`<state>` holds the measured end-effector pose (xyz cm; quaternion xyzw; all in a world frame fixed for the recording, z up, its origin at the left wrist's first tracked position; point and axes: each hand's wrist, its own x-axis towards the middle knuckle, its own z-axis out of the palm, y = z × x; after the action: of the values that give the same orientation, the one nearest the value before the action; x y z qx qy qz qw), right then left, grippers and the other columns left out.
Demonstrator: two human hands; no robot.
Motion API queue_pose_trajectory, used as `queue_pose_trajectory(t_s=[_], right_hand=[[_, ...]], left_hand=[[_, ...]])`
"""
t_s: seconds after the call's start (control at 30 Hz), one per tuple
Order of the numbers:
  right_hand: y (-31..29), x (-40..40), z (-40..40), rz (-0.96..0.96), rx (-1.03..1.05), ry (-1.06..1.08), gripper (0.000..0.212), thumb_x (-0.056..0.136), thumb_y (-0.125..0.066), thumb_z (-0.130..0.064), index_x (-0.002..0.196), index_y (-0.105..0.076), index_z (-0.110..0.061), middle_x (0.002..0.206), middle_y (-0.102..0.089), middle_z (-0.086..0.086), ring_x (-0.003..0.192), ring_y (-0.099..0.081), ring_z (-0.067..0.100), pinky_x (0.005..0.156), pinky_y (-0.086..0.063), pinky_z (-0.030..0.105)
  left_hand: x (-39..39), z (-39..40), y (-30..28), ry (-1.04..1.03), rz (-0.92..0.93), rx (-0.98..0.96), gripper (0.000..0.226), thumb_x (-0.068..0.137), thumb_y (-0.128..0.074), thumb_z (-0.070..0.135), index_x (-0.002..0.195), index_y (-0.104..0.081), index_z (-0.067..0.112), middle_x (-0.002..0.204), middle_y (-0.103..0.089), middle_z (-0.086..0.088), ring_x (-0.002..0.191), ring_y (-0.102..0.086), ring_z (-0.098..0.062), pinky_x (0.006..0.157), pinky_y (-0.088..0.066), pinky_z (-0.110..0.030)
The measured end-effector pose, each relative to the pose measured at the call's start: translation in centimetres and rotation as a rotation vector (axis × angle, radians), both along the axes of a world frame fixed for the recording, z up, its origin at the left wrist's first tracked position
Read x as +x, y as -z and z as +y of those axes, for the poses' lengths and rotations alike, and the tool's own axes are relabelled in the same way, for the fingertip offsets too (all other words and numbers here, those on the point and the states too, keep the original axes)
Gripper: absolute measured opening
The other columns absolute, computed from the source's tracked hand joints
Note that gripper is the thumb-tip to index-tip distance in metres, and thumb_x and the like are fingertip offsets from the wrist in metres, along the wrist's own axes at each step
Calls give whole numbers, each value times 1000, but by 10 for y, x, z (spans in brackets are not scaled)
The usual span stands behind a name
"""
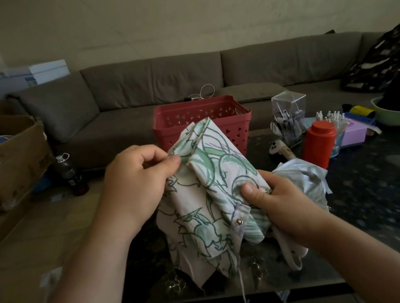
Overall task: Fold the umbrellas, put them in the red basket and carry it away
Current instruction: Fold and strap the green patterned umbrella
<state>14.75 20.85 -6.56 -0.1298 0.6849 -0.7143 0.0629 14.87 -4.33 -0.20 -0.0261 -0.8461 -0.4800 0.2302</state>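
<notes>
Both hands up over the near edge of the dark speckled desk (375,192), clamped on a leaf-printed umbrella (207,200), cream canopy with green outlines. Left hand (135,184) pinching a fold of canopy near the upper end between thumb and curled fingers. Right hand (278,199) wrapped round the lower bundle, thumb pressed on the cloth just above the strap with its brass snap (238,221). Canopy half gathered, loose panels hanging down toward the desk edge, a pale cord dangling below.

Second umbrella (305,176), pale grey-blue, crumpled on the desk just behind the right hand; possibly touching the wrist, though hard to tell in the dim light. Pale wrist loop (292,258) hanging beneath the right hand.

Red basket (203,123) standing on the far side of the desk, directly behind the held umbrella, nothing visible inside over the rim. Right of it a clear plastic box (288,112), a red canister (319,144), a lilac box (354,132) and a green bowl (398,114). Grey sofa (160,80) along the wall beyond, cardboard box (6,162) and dark bottle (71,172) at left.
</notes>
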Motion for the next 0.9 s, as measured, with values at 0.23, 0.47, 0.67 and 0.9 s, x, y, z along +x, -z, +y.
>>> queue_pose_trajectory(t_s=[0.23,0.47,0.67,0.9], right_hand=[[1,-4,3,-99,-95,-33,57,85,-80,-38,132,-64,-10,119,-78,13,110,-76,30,82,-63,35],[-3,-1,1,-220,-147,-31,52,85,-73,-31,130,-63,-7,109,-79,15,90,-79,28,61,-62,31],[-6,-3,6,-258,-147,-19,59,83,-77,-41,127,-62,-4,93,-77,16,67,-73,25,47,-55,32],[-5,-3,10,-275,-126,-59,54,86,-80,-35,125,-62,-2,91,-75,17,63,-68,25,46,-51,31]], left_hand=[[5,3,1,0,0,-50,20,98,-69,42,81,-74,33,77,-71,11,73,-67,-9,67,-54,-34],[8,13,4,64,28,90,11,101,-63,47,96,-63,37,84,-72,15,75,-65,-2,72,-53,-34],[11,13,2,110,-130,10,56,92,-79,35,131,-43,52,89,-79,17,84,-74,2,88,-57,-38],[10,12,4,15,-159,-154,59,90,-79,46,135,-42,48,85,-76,23,84,-69,3,73,-48,-25]])
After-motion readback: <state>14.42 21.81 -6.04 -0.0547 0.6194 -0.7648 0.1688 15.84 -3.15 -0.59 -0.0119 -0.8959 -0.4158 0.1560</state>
